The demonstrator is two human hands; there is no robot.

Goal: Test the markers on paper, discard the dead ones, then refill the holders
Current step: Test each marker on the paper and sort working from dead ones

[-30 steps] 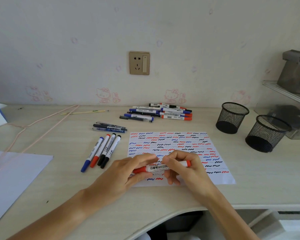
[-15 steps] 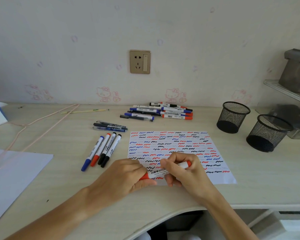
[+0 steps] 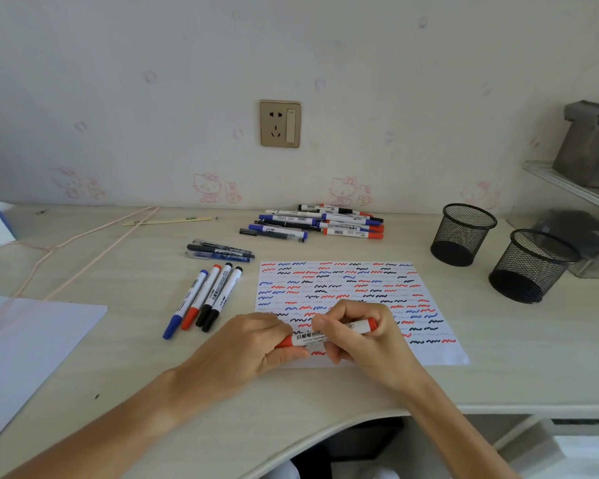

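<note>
A red whiteboard marker (image 3: 312, 336) lies level over the near edge of the test paper (image 3: 357, 288), which is covered in red, blue and black squiggles. My left hand (image 3: 249, 347) grips its red cap end, fingers curled round it. My right hand (image 3: 363, 337) grips the white barrel toward the red tail. A pile of markers (image 3: 322, 223) lies at the back near the wall. Several markers (image 3: 204, 299) lie in a row left of the paper, with pens (image 3: 220, 253) behind them. Two black mesh holders (image 3: 462, 233) (image 3: 529, 266) stand at the right.
A white sheet (image 3: 25, 344) lies at the near left with a pink wire hanger (image 3: 70, 243) across it. A clear shelf unit (image 3: 581, 202) stands at the far right behind the holders. The desk's curved front edge (image 3: 325, 423) runs below my wrists.
Both hands have lowered the red marker slightly toward the paper's near edge, and my left hand has closed over the cap end, hiding most of the cap.
</note>
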